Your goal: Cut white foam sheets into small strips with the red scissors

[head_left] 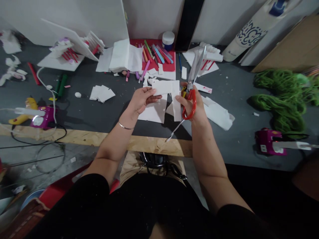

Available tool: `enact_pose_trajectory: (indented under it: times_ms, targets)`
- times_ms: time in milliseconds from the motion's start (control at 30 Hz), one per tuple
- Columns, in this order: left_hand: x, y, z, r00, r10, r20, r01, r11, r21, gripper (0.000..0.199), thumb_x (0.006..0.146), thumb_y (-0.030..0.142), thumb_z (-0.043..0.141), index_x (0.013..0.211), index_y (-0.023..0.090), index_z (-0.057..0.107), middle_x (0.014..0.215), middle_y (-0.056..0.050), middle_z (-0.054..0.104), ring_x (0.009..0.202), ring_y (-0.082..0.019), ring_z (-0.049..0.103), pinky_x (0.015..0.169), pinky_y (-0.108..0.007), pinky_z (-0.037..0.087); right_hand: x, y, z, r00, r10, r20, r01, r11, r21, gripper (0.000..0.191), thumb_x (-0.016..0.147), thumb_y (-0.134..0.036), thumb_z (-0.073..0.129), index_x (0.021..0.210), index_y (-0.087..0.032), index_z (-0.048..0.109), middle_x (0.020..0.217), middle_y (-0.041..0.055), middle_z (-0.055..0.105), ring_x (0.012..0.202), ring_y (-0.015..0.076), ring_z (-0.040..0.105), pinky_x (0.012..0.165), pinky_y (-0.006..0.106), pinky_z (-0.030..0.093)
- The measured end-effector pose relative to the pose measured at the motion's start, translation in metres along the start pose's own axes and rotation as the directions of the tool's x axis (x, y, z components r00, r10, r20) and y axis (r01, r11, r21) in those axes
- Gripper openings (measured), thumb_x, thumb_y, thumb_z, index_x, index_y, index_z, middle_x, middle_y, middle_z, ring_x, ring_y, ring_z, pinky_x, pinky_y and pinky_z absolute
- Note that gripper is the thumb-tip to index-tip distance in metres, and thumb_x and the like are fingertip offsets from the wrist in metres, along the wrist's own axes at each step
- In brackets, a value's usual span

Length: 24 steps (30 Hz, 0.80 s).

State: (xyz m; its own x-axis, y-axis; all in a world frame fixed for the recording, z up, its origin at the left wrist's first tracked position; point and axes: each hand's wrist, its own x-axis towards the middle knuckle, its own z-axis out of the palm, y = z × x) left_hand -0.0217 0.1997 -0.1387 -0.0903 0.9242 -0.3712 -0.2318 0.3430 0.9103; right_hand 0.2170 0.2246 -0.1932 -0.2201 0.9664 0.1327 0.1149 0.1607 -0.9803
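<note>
Between thumb and fingers, my left hand (146, 97) pinches a small white rectangular card piece (162, 87). My right hand (193, 103) holds red-handled scissors (191, 103), their blades pointing up and away from me and slightly apart. That same hand also has a longer white card strip (176, 105) under its thumb, and its top end meets the left piece. Something yellow shows by the right fingers, partly hidden. Below both hands a white sheet (157, 111) lies on the grey tabletop. A thin white strip (174, 131) hangs over the table's front edge.
Markers (159, 53) lie on a red sheet at the back beside a white jar (168, 40). White card models (67, 54) stand at left. Green yarn (276, 99), a purple power block (270, 142) and a tall bottle (246, 35) are at right. A yellow glue gun (23, 113) lies at left.
</note>
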Motion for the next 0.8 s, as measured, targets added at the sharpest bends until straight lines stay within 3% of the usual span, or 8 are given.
enact_pose_trajectory:
  times_ms: [400, 800]
  targets:
    - [-0.0023, -0.0018, 0.0029, 0.999, 0.046, -0.027, -0.046, 0.999, 0.009, 0.018, 0.095, 0.026, 0.083, 0.101, 0.016, 0.069, 0.087, -0.005, 0.080, 0.102, -0.021, 0.087, 0.075, -0.017, 0.066, -0.0021, -0.0030, 0.0056, 0.999, 0.006, -0.032, -0.006, 1.000, -0.004, 0.075, 0.085, -0.075, 0.081, 0.146, -0.038, 0.061, 0.112, 0.0062, 0.072, 0.116, 0.0359, 0.075, 0.102, 0.065, 0.066]
    - [-0.0048, 0.0009, 0.0067, 0.999, 0.037, -0.030, -0.038, 0.998, -0.052, 0.017, 0.095, 0.019, 0.080, 0.087, 0.017, 0.066, 0.077, -0.002, 0.075, 0.088, -0.018, 0.087, 0.070, -0.016, 0.063, -0.0020, -0.0018, 0.0015, 1.000, -0.017, 0.026, 0.019, 0.997, -0.075, 0.074, 0.092, -0.068, 0.077, 0.154, -0.035, 0.054, 0.116, 0.0084, 0.070, 0.115, 0.0339, 0.074, 0.096, 0.057, 0.066]
